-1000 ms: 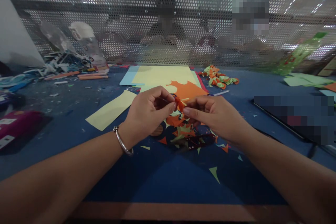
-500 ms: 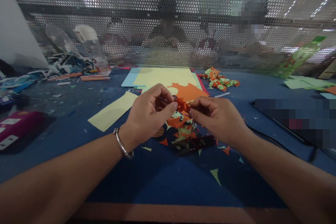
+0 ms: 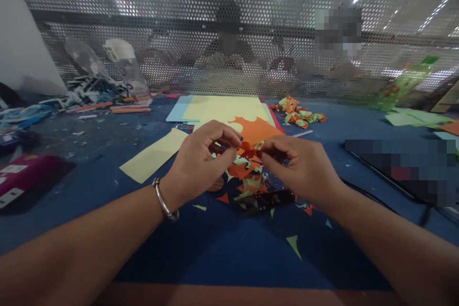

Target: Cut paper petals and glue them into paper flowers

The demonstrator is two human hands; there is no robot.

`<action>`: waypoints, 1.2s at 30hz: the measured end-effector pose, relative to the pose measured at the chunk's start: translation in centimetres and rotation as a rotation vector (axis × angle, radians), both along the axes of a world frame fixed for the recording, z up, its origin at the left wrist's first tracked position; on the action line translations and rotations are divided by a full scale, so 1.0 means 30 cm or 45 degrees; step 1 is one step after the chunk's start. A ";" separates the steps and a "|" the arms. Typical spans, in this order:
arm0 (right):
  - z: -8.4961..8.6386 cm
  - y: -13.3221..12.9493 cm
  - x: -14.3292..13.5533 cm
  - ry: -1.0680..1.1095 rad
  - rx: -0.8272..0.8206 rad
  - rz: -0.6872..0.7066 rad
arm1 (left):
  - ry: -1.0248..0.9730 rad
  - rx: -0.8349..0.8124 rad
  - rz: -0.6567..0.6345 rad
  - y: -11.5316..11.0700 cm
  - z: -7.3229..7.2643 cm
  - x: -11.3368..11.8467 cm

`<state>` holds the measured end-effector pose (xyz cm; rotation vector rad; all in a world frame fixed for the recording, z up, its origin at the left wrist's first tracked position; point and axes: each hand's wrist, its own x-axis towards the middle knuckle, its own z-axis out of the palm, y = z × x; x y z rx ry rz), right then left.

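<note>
1. Left hand [image 3: 204, 160] is on a small folded orange paper piece [image 3: 247, 149] – thumb and fingertips nearly together, pinching its left end.
2. Right hand [image 3: 301, 162] has the other end, thumb and index closed in a tight pinch. There's a pale yellow bit at those fingertips too, but it's so small and blurry I can't really say if it's part of the same piece.
3. So the orange piece is up between the two hands, above a messy heap of orange and green scraps [image 3: 253, 186] on the blue table [image 3: 215, 253].
4. Just behind the hands: an orange sheet [image 3: 256, 129] with curved bites cut out of its edge, overlapping some pale yellow paper [image 3: 224, 106].
5. A yellow strip [image 3: 154, 158] lies slantwise to the left of the left hand.
6. Beyond the right hand, near the back – a little cluster of orange-and-green paper bits [image 3: 301, 115].
7. Silver bracelet [image 3: 163, 201] on the left wrist.
</note>
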<state>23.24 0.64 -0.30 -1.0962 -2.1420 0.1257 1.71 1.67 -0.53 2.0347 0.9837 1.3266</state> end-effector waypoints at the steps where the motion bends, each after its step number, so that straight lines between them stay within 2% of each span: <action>1: 0.001 0.002 0.004 -0.021 0.026 -0.008 | 0.016 0.023 0.028 -0.001 0.002 -0.001; 6: 0.006 0.021 0.025 -0.110 0.123 -0.044 | 0.012 0.077 0.126 0.001 0.008 -0.007; 12: 0.033 0.063 0.061 -0.039 0.150 -0.193 | 0.033 0.044 0.094 0.019 -0.002 -0.012; 14: 0.050 0.121 0.098 0.037 0.113 -0.327 | 0.053 0.033 0.102 0.027 -0.009 -0.012; 17: 0.078 0.259 0.194 0.022 0.077 -0.665 | 0.077 -0.012 0.105 0.039 -0.020 -0.010; 18: 0.085 0.308 0.233 -0.006 -0.001 -0.791 | 0.078 -0.031 0.101 0.043 -0.023 -0.009; 20: 0.088 0.387 0.312 -0.024 -0.081 -0.918 | 0.076 -0.063 0.093 0.047 -0.027 -0.007; 22: 0.078 0.424 0.377 -0.042 -0.148 -0.989 | 0.073 -0.078 0.087 0.048 -0.028 -0.006; 25: 0.049 0.412 0.428 -0.057 -0.198 -0.976 | 0.077 -0.078 0.080 0.046 -0.029 -0.006; 28: 0.030 0.369 0.422 -0.068 -0.221 -0.933 | 0.110 -0.063 0.099 0.045 -0.028 -0.005; 36: 0.026 0.197 0.276 -0.183 -0.297 -0.589 | 0.154 -0.046 0.236 0.074 -0.008 -0.028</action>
